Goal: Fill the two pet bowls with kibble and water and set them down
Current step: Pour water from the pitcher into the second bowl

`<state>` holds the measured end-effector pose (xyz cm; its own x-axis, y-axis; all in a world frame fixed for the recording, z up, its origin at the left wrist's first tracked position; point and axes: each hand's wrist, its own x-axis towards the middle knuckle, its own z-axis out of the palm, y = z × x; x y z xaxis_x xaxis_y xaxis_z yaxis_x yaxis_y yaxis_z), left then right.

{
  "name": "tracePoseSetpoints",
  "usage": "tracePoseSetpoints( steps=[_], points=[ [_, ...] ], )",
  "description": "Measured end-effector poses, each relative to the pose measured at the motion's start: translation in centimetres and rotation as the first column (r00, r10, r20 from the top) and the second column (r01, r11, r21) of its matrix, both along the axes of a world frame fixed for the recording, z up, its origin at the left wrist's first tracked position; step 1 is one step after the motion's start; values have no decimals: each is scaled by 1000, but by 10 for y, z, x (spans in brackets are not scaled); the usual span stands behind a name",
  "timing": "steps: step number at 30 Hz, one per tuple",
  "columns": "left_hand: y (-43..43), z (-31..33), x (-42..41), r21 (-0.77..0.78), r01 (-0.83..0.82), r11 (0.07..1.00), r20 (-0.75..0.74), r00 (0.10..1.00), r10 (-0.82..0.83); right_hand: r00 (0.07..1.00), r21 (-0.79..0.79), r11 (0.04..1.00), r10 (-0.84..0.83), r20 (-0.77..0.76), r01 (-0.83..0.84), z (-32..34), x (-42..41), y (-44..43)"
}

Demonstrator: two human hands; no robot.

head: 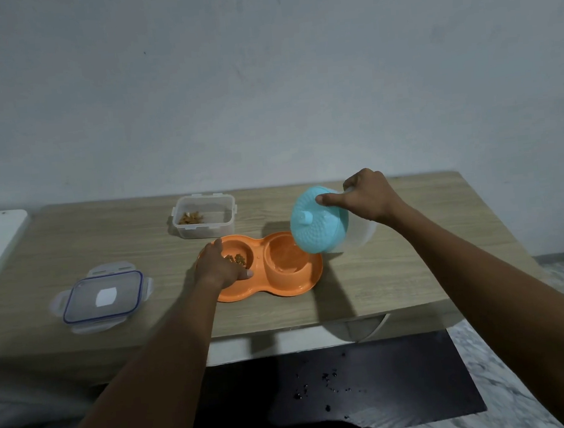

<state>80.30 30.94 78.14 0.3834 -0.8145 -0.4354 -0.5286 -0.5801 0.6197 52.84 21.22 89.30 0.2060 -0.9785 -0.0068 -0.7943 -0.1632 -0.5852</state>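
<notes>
From the head camera I see the orange double pet bowl (268,275) lying flat on the wooden table (396,272), and I place everything else by it. Its left well holds a small heap of brown kibble (238,258); its right well (285,255) looks wet and glossy (I cannot tell how much water is in it).

My left hand (222,265) rests on the left end of the bowl, palm down, fingers curled over the rim and partly covering the kibble well, thumb pressed on the divider beside it. The hand is loosely closed on the bowl's edge.

My right hand (368,195) is above and to the right of the bowl, wrapped firmly around a clear jug with a teal lid (318,221). The jug is tipped steeply, its lid facing me and its lower edge hanging over the right well; the thumb presses on the lid's upper rim.

Behind the bowl stands an open clear container (203,220) with some kibble left in it. To the bowl's left, well apart, lies the container's blue-edged lid (103,297), flat on the table.
</notes>
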Motion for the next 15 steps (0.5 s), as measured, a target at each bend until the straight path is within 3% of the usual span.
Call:
tracePoseSetpoints(
  steps=[9,15],
  points=[
    [-5,-6,1,24,-31,999,1,1000,31,975,76,997,-15,221,-1,-35,-25,-9],
    [-4,-11,5,39,-16,999,7,1000,15,838,228,969,-204,506,98,-55,-24,-28]
  ],
)
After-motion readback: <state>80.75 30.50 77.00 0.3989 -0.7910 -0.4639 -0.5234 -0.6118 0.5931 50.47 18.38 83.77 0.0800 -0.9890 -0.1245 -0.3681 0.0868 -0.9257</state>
